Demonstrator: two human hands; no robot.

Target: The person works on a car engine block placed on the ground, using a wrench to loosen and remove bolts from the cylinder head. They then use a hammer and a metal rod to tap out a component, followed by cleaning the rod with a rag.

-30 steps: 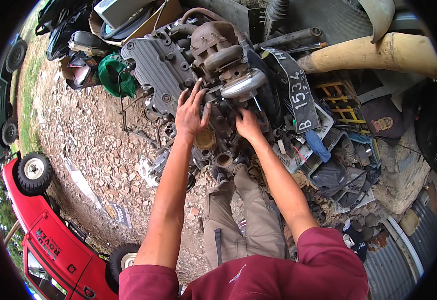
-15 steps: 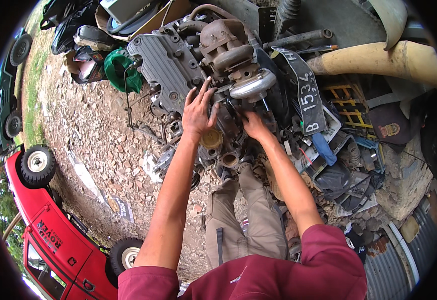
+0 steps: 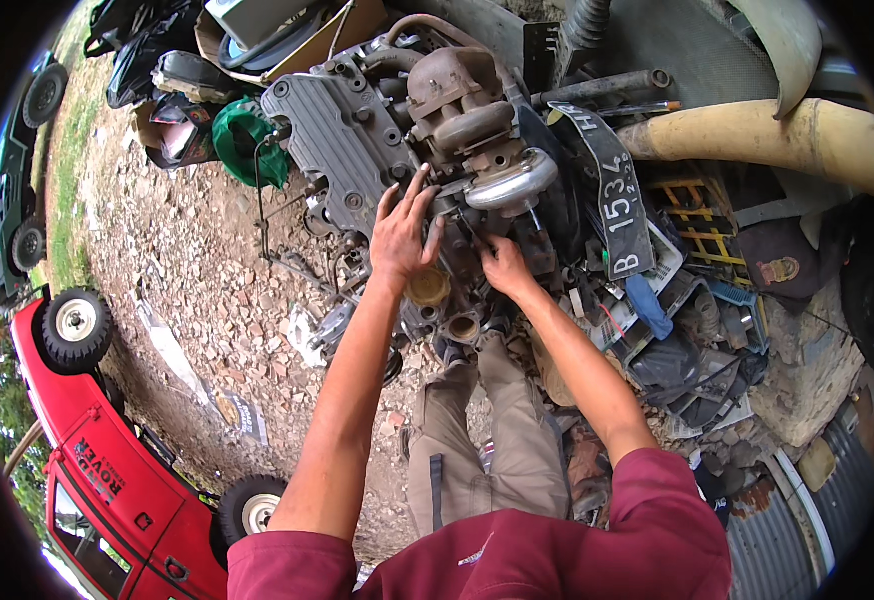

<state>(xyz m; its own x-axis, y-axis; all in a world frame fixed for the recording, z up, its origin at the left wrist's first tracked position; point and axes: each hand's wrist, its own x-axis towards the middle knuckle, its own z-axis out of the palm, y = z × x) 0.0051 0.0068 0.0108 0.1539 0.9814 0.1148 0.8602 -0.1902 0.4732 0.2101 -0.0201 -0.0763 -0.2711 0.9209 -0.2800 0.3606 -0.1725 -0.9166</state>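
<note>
A grey engine with a ribbed valve cover (image 3: 335, 150) lies before me, carrying a rusty turbocharger housing (image 3: 447, 80) and a silver compressor housing (image 3: 513, 182). My left hand (image 3: 404, 238) has its fingers spread over the engine, touching metal parts beside the cover. Below the silver housing, my right hand (image 3: 505, 262) is closed on what looks like a thin dark metal tool; its far end is hard to make out. A yellowish cap (image 3: 427, 287) sits below my left hand, near a round open port (image 3: 464, 328).
Piled right are a bent black plate (image 3: 607, 170), thick tan tube (image 3: 757, 135), yellow grille (image 3: 697, 220) and blue cloth (image 3: 649, 305). A green bag (image 3: 240, 140) and boxes (image 3: 287, 50) lie upper left. A red vehicle (image 3: 122, 480) and green vehicle (image 3: 7, 230) stand left on gravel ground (image 3: 187, 250).
My right hand has drawn slightly back toward me, showing more of the thin dark object in it. My left hand stays spread on the engine. The view has shifted slightly.
</note>
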